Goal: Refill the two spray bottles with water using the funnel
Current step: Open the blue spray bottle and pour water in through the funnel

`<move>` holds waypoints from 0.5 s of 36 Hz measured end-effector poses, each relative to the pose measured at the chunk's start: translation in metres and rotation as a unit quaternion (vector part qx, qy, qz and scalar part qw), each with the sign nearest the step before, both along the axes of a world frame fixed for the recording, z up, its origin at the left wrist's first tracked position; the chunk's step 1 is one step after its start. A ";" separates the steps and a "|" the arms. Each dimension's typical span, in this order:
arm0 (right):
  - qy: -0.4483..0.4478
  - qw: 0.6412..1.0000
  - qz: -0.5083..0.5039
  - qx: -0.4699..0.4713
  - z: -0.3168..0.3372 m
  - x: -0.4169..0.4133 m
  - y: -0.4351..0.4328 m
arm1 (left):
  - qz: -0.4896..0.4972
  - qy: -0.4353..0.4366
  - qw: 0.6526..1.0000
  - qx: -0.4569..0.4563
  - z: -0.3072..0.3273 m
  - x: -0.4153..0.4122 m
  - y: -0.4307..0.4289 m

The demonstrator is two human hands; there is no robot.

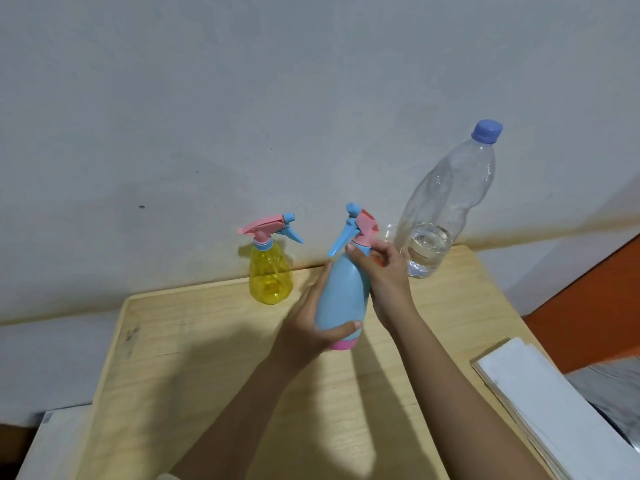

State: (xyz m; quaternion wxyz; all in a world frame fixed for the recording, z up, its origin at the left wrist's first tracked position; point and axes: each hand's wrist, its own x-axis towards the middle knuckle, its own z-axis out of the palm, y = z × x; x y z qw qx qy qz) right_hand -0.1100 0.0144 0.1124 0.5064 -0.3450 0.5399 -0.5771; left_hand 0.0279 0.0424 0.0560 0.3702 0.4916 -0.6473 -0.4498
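A blue spray bottle (341,292) with a pink base and a pink-and-blue trigger head stands at the table's middle. My left hand (311,327) wraps its lower body. My right hand (384,268) grips the collar just under the trigger head. A yellow see-through spray bottle (270,275) with the same kind of head stands to the left, near the wall. A tall clear plastic water bottle (440,216) with a blue cap stands at the back right, holding a little water at the bottom. Something orange peeks out behind my right hand; I cannot tell what it is.
The wooden table (207,358) meets a white wall at the back. A white flat stack of sheets (547,396) lies on the table's right edge. An orange surface (595,306) and grey cloth lie beyond the right edge.
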 end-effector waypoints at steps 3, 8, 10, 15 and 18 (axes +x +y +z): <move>-0.046 0.999 -0.019 -0.018 0.003 0.003 0.007 | 0.010 0.005 1.000 -0.002 0.001 0.003 0.004; -0.107 0.992 0.059 -0.026 0.004 0.002 0.014 | 0.004 0.010 1.000 -0.012 0.007 0.010 0.007; -0.097 0.993 0.067 -0.006 0.004 0.003 0.013 | 0.001 -0.003 1.000 -0.021 0.009 0.011 0.009; -0.119 0.993 -0.011 0.000 0.004 0.010 0.017 | -0.002 -0.019 0.999 -0.032 0.012 0.012 0.012; -0.142 0.989 -0.032 -0.011 0.005 0.013 0.021 | -0.001 -0.016 0.999 -0.027 0.010 0.013 0.013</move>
